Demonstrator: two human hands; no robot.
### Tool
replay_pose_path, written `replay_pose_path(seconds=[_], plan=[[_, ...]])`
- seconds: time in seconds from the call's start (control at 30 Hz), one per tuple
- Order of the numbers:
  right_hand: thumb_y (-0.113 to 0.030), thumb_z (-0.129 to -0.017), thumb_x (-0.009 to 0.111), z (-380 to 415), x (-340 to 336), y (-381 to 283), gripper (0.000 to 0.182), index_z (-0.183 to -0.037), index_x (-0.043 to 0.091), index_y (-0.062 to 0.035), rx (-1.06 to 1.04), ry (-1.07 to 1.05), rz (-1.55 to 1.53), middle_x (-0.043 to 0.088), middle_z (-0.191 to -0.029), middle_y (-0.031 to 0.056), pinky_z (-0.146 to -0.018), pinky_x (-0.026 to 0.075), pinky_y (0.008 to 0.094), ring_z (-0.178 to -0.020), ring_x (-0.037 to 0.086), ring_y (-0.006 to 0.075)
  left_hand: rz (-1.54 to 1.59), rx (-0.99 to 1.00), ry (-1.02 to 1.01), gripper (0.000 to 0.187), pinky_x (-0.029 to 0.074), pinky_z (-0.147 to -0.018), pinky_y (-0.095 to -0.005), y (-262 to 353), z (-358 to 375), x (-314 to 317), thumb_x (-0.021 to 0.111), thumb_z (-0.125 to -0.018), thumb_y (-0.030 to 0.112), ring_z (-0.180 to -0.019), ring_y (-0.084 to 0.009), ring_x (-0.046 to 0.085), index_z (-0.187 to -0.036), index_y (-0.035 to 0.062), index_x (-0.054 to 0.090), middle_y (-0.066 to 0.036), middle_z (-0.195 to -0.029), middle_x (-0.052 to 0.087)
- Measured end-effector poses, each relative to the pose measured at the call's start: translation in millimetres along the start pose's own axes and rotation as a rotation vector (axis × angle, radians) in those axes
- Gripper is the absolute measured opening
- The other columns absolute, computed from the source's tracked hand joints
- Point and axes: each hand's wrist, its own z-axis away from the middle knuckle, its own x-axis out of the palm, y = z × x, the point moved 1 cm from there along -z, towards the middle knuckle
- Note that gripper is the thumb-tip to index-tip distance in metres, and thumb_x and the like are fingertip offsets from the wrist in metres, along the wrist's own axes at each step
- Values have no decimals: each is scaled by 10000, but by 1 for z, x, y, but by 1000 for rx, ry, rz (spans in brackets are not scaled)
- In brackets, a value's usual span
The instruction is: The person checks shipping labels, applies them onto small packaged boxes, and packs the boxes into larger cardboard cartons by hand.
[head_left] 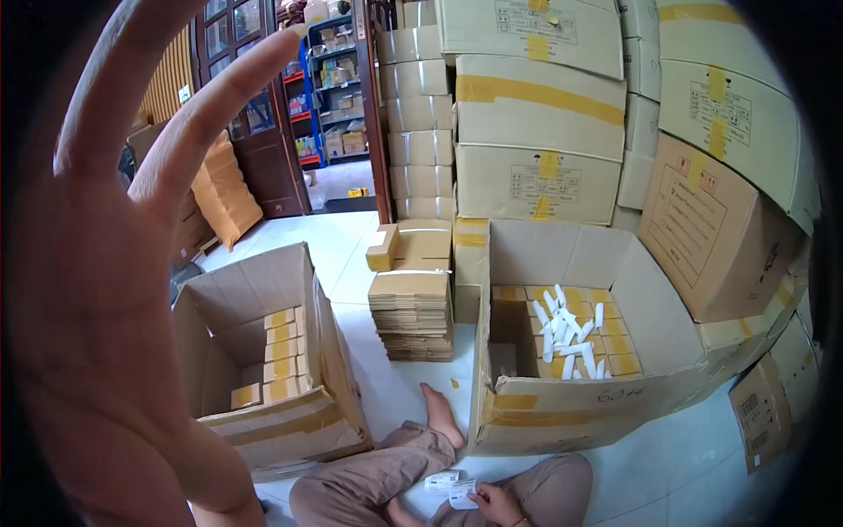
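My left hand (105, 299) is raised very close to the camera, filling the left side of the view. Its visible fingers are stretched out and apart, with nothing in them. Low in the middle, my right hand (499, 507) pinches a white printed label (463, 495) above my lap. A second white printed label (441, 481) lies right beside it, partly overlapped in this view. My crossed legs (369, 470) are on the floor around these labels.
An open carton (597, 417) at right holds small taped boxes with white rolled papers (571, 329) on top. Another open carton (290, 430) at left holds more small boxes (283, 351). Between them stands a stack of flattened cardboard (411, 316). Large sealed cartons (540, 114) pile up behind.
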Motion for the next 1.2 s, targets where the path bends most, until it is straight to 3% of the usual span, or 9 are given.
replay_pose_path(seconds=[0.17, 0.3, 0.43, 0.5, 0.6, 0.67, 0.73, 0.9, 1.2], plan=[[-201, -862, 674, 5, 1, -4, 206, -805, 586, -24, 23, 14, -55, 614, -689, 169, -544, 447, 390, -575, 579, 262, 361, -255, 123, 653, 314, -1030, -308, 25, 74, -6, 360, -949, 555, -1163, -215, 482, -1379, 70, 437, -76, -1313, 500], [-201, -871, 677, 7, -7, -24, 260, -774, 540, -1, -90, 86, -116, 566, -652, 188, -514, 419, 392, -544, 552, 304, 1130, -1353, -146, 663, 296, -1046, -300, 90, 254, 114, 334, -957, 569, -1182, -208, 468, -1394, 79, 427, -68, -1341, 487], [-205, -876, 674, -1, -6, -22, 246, -807, 551, -4, -47, 18, -76, 591, -677, 183, -544, 441, 402, -596, 586, 328, 1511, -2049, 40, 674, 278, -1062, -292, 136, 390, 258, 309, -965, 582, -1202, -200, 454, -1410, 87, 417, -60, -1368, 475], [-216, -876, 674, 3, -11, -24, 236, -832, 567, -10, -6, -8, -47, 617, -713, 188, -574, 462, 423, -647, 616, 346, 1517, -2111, 102, 680, 270, -1070, -288, 139, 418, 283, 296, -969, 589, -1212, -196, 447, -1417, 92, 412, -56, -1382, 469], [-166, -900, 663, 6, -27, -43, 198, -830, 572, -4, -76, -75, -329, 503, -631, 76, -546, 415, 300, -577, 475, 119, 1522, -2133, 139, 688, 257, -1083, -282, 136, 438, 298, 276, -975, 600, -1226, -191, 436, -1429, 98, 404, -50, -1403, 460], [-116, -899, 658, 14, -90, -97, 137, -858, 581, -10, -134, -24, -467, 521, -705, 19, -559, 409, 283, -636, 472, 77, 1517, -2136, 128, 694, 248, -1091, -278, 133, 446, 299, 264, -979, 606, -1236, -187, 429, -1437, 103, 399, -45, -1416, 454], [-21, -875, 641, 43, -168, -157, 180, -1050, 600, -15, -118, 203, -732, 563, -932, 17, -708, 444, 247, -818, 518, 84, 1506, -2163, 104, 716, 243, -1093, -279, 131, 447, 299, 254, -973, 627, -1239, -185, 423, -1441, 104, 394, -41, -1418, 452], [-26, -876, 634, 96, -267, -213, 152, -1020, 585, -27, -640, 754, -888, 556, -912, 23, -702, 444, 244, -784, 514, 87, 1504, -2296, 27, 798, 247, -1084, -296, 133, 430, 282, 248, -930, 701, -1202, -193, 440, -1426, 97, 409, -31, -1363, 494], [-34, -879, 622, 122, -290, -229, 109, -966, 559, -48, -998, 837, -909, 544, -875, 34, -691, 444, 238, -723, 507, 92, 1581, -2179, 104, 704, 316, -1039, -300, 128, 436, 286, 310, -946, 614, -1184, -208, 478, -1384, 87, 469, -60, -1343, 524]])
